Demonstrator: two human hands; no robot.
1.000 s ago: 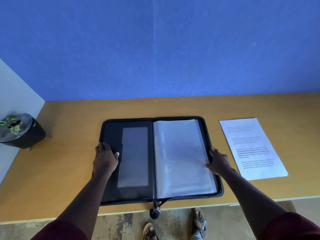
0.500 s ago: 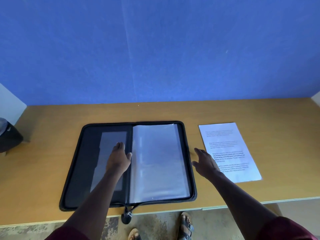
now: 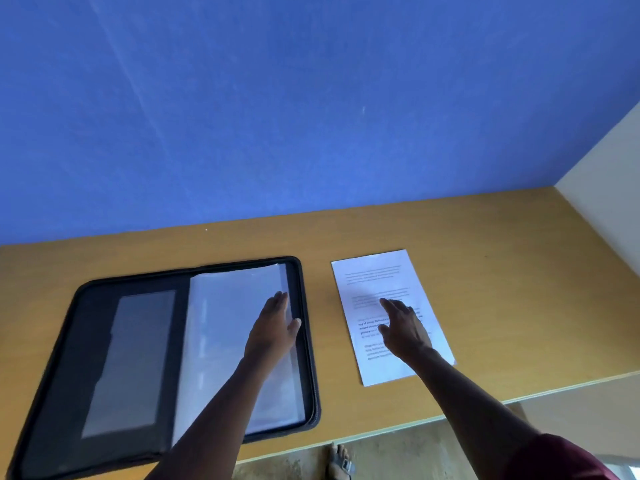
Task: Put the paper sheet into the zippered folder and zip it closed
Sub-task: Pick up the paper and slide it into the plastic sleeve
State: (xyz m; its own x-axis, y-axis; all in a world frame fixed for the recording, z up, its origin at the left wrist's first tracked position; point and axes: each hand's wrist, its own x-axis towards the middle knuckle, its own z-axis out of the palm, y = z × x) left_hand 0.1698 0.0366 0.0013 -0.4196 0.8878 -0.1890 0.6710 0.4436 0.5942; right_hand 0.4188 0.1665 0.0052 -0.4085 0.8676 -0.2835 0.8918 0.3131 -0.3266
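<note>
1. Head view: the zippered folder [image 3: 166, 358] lies unzipped and spread flat on the wooden tabletop [image 3: 502, 271], clear sleeves on its right half.
2. Left hand [image 3: 273, 327] rests flat on those sleeves, fingers straight.
3. Paper sheet [image 3: 377, 275] lies just right of the folder, apart from it.
4. Right hand [image 3: 403, 329] reaches over the sheet, fingers spread, holding nothing; contact unclear.

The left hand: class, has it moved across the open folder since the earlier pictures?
Yes. The left hand has crossed from the zippered folder's left edge, over the spine, to the clear sleeves near the right edge.
</note>
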